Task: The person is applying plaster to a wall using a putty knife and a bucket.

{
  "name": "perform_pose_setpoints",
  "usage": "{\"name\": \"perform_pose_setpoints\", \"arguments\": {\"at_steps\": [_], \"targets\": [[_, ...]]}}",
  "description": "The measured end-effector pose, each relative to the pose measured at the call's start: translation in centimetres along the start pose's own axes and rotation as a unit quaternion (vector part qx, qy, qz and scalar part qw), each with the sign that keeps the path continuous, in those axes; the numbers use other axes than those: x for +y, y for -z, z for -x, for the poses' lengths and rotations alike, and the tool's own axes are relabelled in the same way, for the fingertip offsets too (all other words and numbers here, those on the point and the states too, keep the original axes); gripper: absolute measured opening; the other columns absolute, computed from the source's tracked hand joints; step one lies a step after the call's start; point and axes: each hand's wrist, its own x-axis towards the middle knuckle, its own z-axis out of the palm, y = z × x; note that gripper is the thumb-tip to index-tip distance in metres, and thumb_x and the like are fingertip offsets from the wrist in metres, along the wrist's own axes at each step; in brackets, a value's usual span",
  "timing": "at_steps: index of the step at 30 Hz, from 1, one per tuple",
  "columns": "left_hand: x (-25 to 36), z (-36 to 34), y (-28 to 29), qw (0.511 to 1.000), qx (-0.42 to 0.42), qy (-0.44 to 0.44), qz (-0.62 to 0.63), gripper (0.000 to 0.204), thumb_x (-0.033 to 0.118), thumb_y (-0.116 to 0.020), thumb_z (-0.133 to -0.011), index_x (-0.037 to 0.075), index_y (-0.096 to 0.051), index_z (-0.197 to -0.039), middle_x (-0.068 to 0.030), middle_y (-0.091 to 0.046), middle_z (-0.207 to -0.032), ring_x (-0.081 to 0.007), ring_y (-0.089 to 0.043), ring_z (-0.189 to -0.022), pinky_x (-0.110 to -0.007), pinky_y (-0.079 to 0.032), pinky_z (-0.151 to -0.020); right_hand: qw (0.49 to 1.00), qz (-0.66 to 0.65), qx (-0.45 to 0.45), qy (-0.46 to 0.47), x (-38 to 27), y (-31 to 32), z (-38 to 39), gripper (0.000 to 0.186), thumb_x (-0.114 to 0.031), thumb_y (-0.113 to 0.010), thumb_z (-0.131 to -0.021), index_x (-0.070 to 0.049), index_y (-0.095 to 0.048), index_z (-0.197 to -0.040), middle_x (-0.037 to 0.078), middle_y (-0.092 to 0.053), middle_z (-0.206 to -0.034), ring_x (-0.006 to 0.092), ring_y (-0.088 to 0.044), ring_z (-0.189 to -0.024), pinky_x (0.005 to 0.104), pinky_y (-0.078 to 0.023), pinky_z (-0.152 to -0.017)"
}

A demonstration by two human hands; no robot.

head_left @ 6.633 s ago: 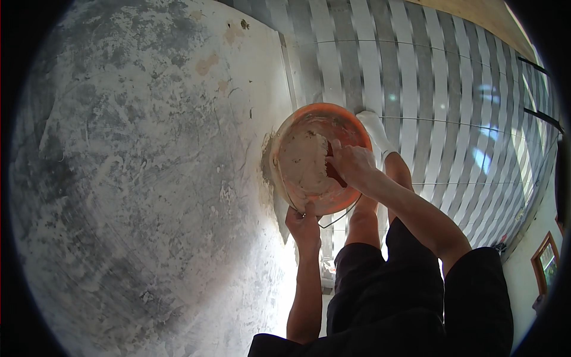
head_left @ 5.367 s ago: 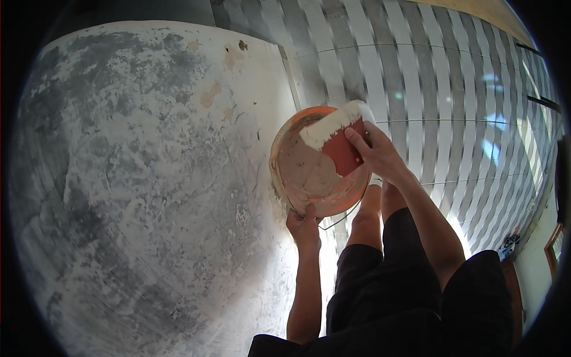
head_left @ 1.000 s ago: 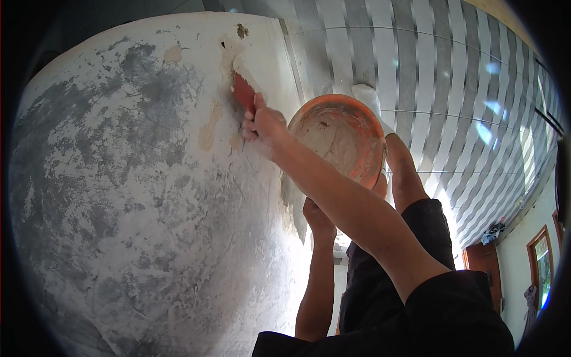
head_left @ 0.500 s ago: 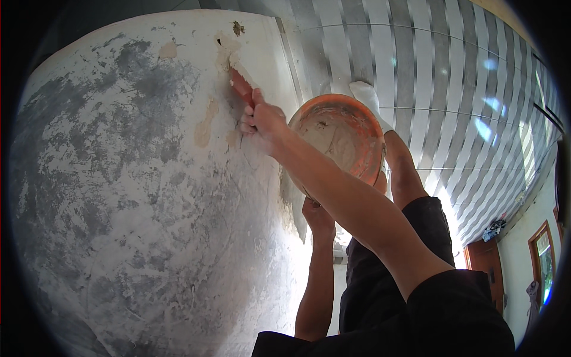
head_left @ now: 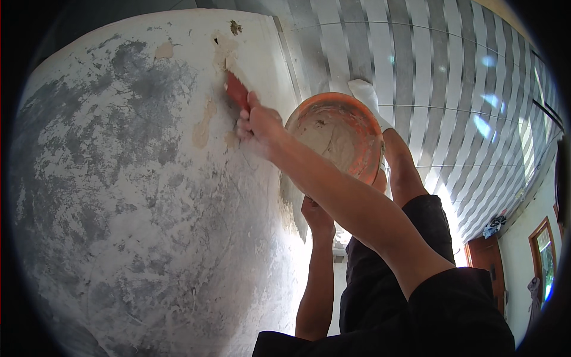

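Observation:
My right hand (head_left: 262, 124) is closed around a flat red scraper (head_left: 237, 92). Its far edge meets the wall (head_left: 137, 238) beside a patch of beige paste (head_left: 227, 59). My left hand (head_left: 318, 215) grips the near underside of a round orange basin (head_left: 372, 116), partly behind my right forearm. Thick greyish-beige paste (head_left: 333, 140) lies inside the basin and smears its walls. The basin is tilted, its mouth facing me.
White wall paint is worn to grey over a wide area. A small hole (head_left: 236, 28) shows near the wall's top. Beyond the basin stretches a grey-and-white striped floor (head_left: 416, 65). My legs (head_left: 404, 172) are below, and a brown door (head_left: 486, 268) stands at the right.
My right hand and the scraper have shifted slightly down and left along the wall, and the scraper shows more of its flat face. The left hand and basin have barely moved.

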Motion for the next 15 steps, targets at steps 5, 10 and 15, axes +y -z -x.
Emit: {"name": "perform_pose_setpoints", "arguments": {"at_steps": [5, 10, 15], "targets": [[-0.2, -0.2, 0.4, 0.999, -0.005, -0.019, -0.041, 0.021, 0.005, -0.068, -0.085, -0.003, -0.058, -0.101, -0.0069, -0.065, -0.094, -0.0119, -0.061, -0.082, -0.025, -0.049, -0.073, 0.998, -0.026, -0.044, -0.029, 1.4, 3.4, 0.1, 0.029, -0.039, -0.042, -0.101, -0.011, -0.042, -0.092, -0.001, -0.042, -0.064, 0.0093, -0.032, -0.050, 0.0251, -0.027, -0.044], [-0.1, 0.0, -0.1, 0.999, -0.002, 0.022, 0.033, 0.021, 0.006, -0.068, -0.085, -0.003, -0.058, -0.101, -0.0058, -0.065, -0.093, -0.0114, -0.060, -0.083, -0.025, -0.049, -0.074, 0.999, -0.044, -0.016, 0.008, -0.2, 1.2, -0.6, 0.028, -0.038, -0.042, -0.101, -0.011, -0.042, -0.093, -0.002, -0.041, -0.063, 0.0096, -0.033, -0.049, 0.0252, -0.027, -0.044], [-1.6, -0.7, 0.4, 0.996, -0.021, -0.036, 0.083, 0.023, 0.007, -0.069, -0.085, -0.004, -0.057, -0.101, -0.0058, -0.065, -0.093, -0.0114, -0.061, -0.082, -0.025, -0.049, -0.073, 0.999, -0.005, -0.012, -0.029, 0.9, 0.7, -0.2, 0.027, -0.038, -0.041, -0.102, -0.011, -0.042, -0.094, -0.002, -0.040, -0.063, 0.0098, -0.034, -0.051, 0.0253, -0.028, -0.046]]}}
